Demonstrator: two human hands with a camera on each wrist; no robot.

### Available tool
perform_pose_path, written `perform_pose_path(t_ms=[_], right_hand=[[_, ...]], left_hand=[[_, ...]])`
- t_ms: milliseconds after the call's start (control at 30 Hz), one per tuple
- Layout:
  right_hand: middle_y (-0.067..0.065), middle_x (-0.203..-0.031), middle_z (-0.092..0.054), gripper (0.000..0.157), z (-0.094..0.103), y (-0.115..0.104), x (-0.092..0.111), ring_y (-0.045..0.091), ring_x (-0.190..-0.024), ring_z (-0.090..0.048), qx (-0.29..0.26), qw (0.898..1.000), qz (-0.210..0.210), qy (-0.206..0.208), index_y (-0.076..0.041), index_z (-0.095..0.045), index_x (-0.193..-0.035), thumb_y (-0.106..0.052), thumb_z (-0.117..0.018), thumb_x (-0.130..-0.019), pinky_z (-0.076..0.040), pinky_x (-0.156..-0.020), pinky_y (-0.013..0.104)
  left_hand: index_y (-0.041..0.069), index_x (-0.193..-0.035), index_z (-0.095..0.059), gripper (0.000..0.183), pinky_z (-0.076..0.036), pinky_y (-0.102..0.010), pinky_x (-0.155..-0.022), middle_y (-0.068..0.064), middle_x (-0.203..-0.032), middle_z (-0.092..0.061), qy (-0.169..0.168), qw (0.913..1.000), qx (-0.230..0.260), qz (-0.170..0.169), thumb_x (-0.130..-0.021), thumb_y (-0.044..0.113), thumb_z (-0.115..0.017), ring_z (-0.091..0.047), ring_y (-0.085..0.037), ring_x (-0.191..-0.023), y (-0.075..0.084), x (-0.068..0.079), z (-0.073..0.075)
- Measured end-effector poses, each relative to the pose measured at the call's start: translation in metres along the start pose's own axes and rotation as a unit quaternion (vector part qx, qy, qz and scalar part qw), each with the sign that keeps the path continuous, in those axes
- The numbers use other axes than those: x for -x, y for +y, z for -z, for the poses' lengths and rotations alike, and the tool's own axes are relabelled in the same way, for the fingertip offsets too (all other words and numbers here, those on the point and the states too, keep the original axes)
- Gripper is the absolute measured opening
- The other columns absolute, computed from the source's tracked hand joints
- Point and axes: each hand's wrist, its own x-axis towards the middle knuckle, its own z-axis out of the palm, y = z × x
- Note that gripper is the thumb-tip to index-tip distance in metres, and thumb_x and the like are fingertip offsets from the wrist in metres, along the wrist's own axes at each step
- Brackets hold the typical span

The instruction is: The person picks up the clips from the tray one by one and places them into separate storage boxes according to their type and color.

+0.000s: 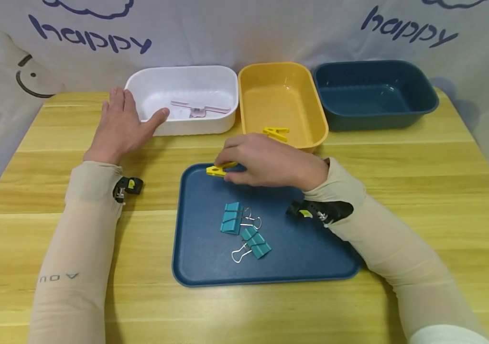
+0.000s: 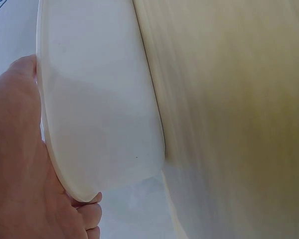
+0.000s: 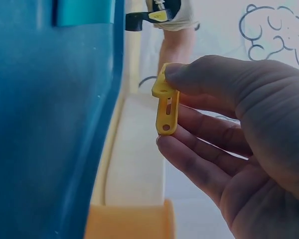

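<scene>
My right hand (image 1: 255, 160) pinches a yellow clothespin (image 1: 216, 171) between thumb and fingers, over the far left part of a blue tray (image 1: 201, 260). In the right wrist view the thumb presses one arm of the clothespin (image 3: 167, 112). On the tray lie two teal binder clips, one (image 1: 231, 219) beside the other (image 1: 256, 242), with their wire handles out. My left hand (image 1: 119, 125) rests at the near left corner of a white bin (image 1: 203, 127), fingers extended along its left side and thumb over the front rim.
Inside the white bin lies a pale pink clip (image 1: 199, 111). Next to it stand a yellow bin (image 1: 278, 102), with another yellow clothespin (image 1: 276, 133) inside, and a dark blue bin (image 1: 377, 122). All stand along the back of the wooden table (image 1: 425, 191), before a white printed cloth (image 1: 261, 28).
</scene>
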Motion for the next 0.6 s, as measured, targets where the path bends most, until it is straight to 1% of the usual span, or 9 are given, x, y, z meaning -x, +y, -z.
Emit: perform_pose_path(t_ms=[133,300,600], right_hand=[[0.004,-0.125,-0.073,0.037,0.007,0.001,0.004,0.019,-0.111,-0.067,0.001,1.000,-0.007,0.012,-0.012,-0.073,-0.129,-0.026,-0.075,-0.096,-0.057,-0.103,0.034],[0.006,-0.126,-0.073,0.036,0.012,0.003,0.006,0.021,-0.112,-0.067,0.006,1.000,-0.002,0.027,-0.010,-0.073,-0.128,-0.025,-0.075,-0.096,-0.057,-0.103,0.036],[0.005,-0.128,-0.073,0.038,0.019,0.005,0.012,0.020,-0.109,-0.066,0.000,0.999,-0.026,0.040,-0.012,-0.073,-0.130,-0.027,-0.076,-0.095,-0.058,-0.102,0.033]], left_hand=[[-0.007,-0.160,0.013,0.118,0.009,-0.056,-0.135,-0.027,-0.171,0.017,0.001,1.0000,0.001,-0.001,-0.095,0.083,-0.025,0.017,-0.042,-0.161,0.000,0.000,0.000],[-0.007,-0.160,0.013,0.118,0.009,-0.055,-0.135,-0.026,-0.171,0.019,0.000,1.0000,0.001,0.001,-0.094,0.083,-0.025,0.017,-0.041,-0.161,0.000,0.000,0.000],[-0.006,-0.160,0.014,0.117,0.009,-0.055,-0.135,-0.025,-0.170,0.020,-0.001,1.0000,-0.002,0.004,-0.094,0.083,-0.025,0.017,-0.041,-0.161,-0.001,-0.001,-0.001]])
